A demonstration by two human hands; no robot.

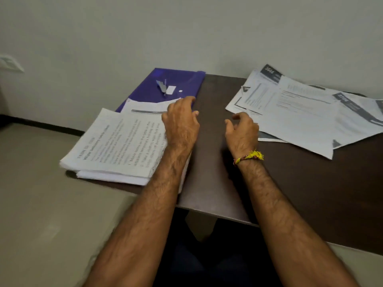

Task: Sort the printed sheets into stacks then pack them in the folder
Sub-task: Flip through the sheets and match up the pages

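While both hands hover over the dark worktop [217, 183], the left hand [181, 123] rests loose fingers on the stacked sheets [116, 146]; the right hand [241, 131] curls empty beside scattered sheets [306, 112], purple folder [157, 83] farthest.

Dim, soft, slightly blurred, wide-angle.

Setting: an office or study room. Indicators: a dark counter [217, 172] against a plain wall [186, 27], printed sheets [116, 146], a blue folder [165, 83], and a wall switch plate [10, 63] at upper left.
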